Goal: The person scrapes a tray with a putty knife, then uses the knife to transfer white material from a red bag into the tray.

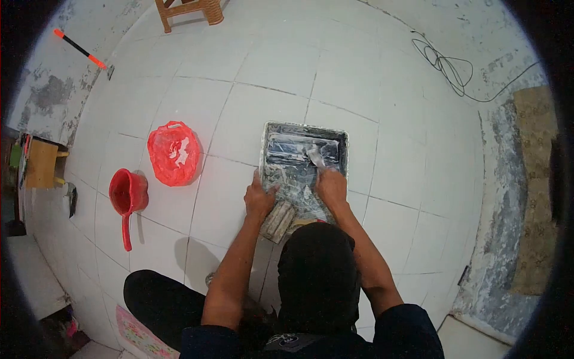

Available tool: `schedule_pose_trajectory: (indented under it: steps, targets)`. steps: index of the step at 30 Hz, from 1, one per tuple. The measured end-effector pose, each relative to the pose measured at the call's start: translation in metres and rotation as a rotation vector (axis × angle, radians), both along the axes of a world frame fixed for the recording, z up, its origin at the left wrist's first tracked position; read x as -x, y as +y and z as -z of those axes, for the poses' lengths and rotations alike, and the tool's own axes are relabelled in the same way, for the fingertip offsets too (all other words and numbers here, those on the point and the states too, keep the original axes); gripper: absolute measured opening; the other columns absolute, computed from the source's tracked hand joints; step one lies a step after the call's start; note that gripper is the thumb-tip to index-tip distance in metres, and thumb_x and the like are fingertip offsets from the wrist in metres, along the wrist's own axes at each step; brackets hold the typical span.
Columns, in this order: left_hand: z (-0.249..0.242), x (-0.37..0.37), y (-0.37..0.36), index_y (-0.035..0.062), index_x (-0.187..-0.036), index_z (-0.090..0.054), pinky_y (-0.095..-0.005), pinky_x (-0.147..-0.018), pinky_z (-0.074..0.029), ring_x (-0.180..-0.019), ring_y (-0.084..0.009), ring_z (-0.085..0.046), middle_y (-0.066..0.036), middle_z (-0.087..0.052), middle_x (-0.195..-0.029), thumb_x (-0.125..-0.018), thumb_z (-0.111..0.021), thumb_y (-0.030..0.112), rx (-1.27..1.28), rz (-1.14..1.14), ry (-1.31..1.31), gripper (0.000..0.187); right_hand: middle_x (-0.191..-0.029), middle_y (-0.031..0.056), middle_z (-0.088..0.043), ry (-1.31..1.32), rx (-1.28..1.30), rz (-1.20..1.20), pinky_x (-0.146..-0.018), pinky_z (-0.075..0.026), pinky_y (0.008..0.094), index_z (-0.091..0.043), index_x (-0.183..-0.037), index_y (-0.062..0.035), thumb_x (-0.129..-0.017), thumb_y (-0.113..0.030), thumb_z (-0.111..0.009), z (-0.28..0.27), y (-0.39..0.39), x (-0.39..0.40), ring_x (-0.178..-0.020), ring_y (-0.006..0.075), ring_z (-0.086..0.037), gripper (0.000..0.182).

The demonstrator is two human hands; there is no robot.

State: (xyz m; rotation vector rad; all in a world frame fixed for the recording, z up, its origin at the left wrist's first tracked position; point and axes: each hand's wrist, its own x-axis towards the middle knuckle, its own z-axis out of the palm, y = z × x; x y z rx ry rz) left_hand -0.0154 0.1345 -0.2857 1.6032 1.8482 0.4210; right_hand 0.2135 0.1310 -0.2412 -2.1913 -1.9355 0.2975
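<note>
A dark paint tray, streaked with whitish paste, lies on the tiled floor in front of me. My left hand grips its left rim, the thumb reaching inward over the tray. My right hand is closed around the handle of a small paste-smeared scraper, whose pale end touches the paste in the tray's deep far part. Beside my left hand, a worn, ridged block sits at the tray's near left corner. My head partly hides the tray's near end and a yellowish thing there.
To the left are a red plastic bag with white residue and a red dipper. A brown stool stands at the back. A thin cable lies coiled at the far right, near the wall. A floral mat is at lower left.
</note>
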Motion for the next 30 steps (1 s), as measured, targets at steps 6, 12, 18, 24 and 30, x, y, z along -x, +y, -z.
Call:
schedule_pose_trajectory:
  steps: [6,12,18,24,30]
  targets:
    - [0.012,0.001,-0.002,0.0053,-0.153,-0.032,-0.0537,-0.093,-0.05,-0.107,-0.0452,-0.063,-0.029,-0.064,-0.118,-0.082,-0.079,0.041,-0.004,-0.016,0.025,0.092,-0.077,0.0249,-0.068,-0.029,0.155,-0.019,-0.066,-0.055,0.0528,-0.07,-0.101,-0.0009,-0.082,-0.014,-0.063,0.007,0.0,-0.022,-0.072,0.0402,-0.069,0.024]
    - [0.003,0.001,0.002,0.0053,-0.153,-0.032,-0.0518,-0.094,-0.05,-0.108,-0.0456,-0.062,-0.029,-0.064,-0.12,-0.084,-0.078,0.04,0.016,0.012,-0.012,0.091,-0.084,0.0244,-0.069,-0.062,0.24,-0.123,-0.072,-0.055,0.052,-0.07,-0.097,0.0011,-0.078,-0.013,-0.065,0.012,0.04,-0.027,-0.078,0.0387,-0.069,0.024]
    - [0.002,0.0,0.003,0.0045,-0.153,-0.033,-0.0516,-0.095,-0.049,-0.108,-0.0448,-0.063,-0.028,-0.064,-0.121,-0.084,-0.078,0.04,0.049,-0.014,-0.006,0.089,-0.078,0.0217,-0.068,0.007,-0.047,-0.217,-0.07,-0.054,0.0513,-0.069,-0.11,-0.0053,-0.077,-0.013,-0.067,-0.003,0.029,-0.029,-0.074,0.0396,-0.068,0.033]
    - [0.013,0.001,0.001,0.003,-0.152,-0.033,-0.0511,-0.095,-0.049,-0.109,-0.0449,-0.062,-0.028,-0.064,-0.122,-0.085,-0.077,0.038,-0.034,0.021,0.028,0.088,-0.078,0.0223,-0.068,0.002,0.158,-0.196,-0.068,-0.055,0.0528,-0.073,-0.096,-0.0067,-0.077,-0.015,-0.066,-0.003,0.009,-0.032,-0.074,0.0409,-0.068,0.022]
    - [-0.017,-0.001,0.006,0.0028,-0.153,-0.032,-0.0513,-0.098,-0.047,-0.114,-0.0445,-0.06,-0.028,-0.064,-0.122,-0.086,-0.076,0.035,0.104,0.013,-0.021,0.086,-0.078,0.0229,-0.068,-0.081,0.216,-0.355,-0.071,-0.056,0.0521,-0.072,-0.086,-0.0024,-0.072,-0.017,-0.069,-0.004,0.045,-0.039,-0.076,0.0403,-0.069,0.021]
